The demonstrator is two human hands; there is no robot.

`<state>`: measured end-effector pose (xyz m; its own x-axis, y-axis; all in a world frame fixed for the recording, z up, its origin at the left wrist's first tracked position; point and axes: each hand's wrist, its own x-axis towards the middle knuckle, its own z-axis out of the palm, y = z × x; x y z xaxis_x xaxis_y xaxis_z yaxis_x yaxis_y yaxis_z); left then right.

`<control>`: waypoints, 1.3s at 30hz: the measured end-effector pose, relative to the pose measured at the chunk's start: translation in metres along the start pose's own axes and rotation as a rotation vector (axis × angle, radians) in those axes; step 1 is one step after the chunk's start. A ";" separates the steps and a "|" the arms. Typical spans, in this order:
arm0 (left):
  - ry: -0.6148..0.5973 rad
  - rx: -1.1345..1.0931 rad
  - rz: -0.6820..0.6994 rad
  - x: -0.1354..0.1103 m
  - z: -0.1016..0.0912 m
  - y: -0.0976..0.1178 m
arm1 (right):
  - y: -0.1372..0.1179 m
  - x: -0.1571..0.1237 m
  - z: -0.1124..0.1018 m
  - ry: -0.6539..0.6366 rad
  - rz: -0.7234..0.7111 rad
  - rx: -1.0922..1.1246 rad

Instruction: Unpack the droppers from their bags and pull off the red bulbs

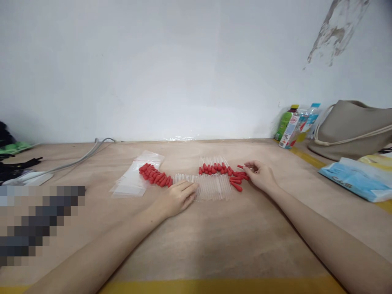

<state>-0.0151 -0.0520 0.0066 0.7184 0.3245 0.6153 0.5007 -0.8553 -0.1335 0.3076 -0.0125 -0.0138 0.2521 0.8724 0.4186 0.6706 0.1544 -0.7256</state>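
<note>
My right hand [257, 173] is closed in a pinch on a red rubber dropper bulb [240, 166], above a few loose red bulbs [237, 186] on the table. Curled over a row of clear dropper tubes [214, 187], my left hand [179, 198] has its fingertips closed at the tubes; the exact grip is partly hidden. Behind that row lie several tubes fitted with red bulbs [211, 168], their bulb ends toward me. A heap of red bulbs [153, 174] sits left of my left hand, partly over clear plastic bags [131, 179].
Several drink bottles [289, 124] stand at the back right beside a grey-beige drawstring bag [352, 130]. A blue packet [355, 177] lies at the right. A grey cable [73, 161] crosses the left side. Yellow tape [214, 286] runs along the wooden table's [220, 245] front edge.
</note>
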 end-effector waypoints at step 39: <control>-0.213 -0.116 -0.177 -0.007 -0.018 0.000 | -0.083 0.029 0.035 -0.248 0.245 -0.462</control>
<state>-0.0291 -0.0611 0.0158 0.7159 0.5399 0.4427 0.5775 -0.8142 0.0590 0.2343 0.0162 0.0393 0.3043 0.9486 0.0874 0.8624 -0.2353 -0.4483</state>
